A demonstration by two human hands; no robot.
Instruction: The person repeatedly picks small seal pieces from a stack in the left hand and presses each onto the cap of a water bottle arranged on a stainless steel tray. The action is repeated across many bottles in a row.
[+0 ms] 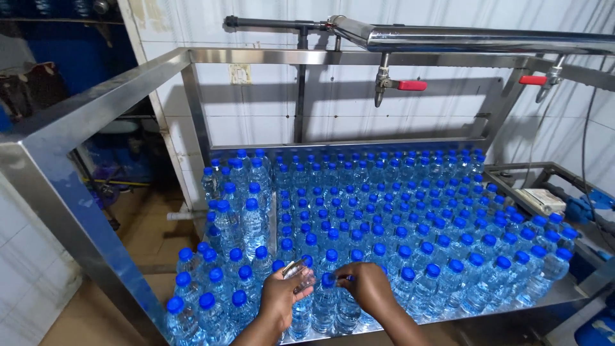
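My left hand (280, 296) is pinched on a clear strip (296, 270) and my right hand (368, 286) is closed on a bottle cap (328, 279), both at bottom centre. A nudge could topple neighbouring bottles (384, 211). The front-edge row at the shelf (448, 314) could fall off.
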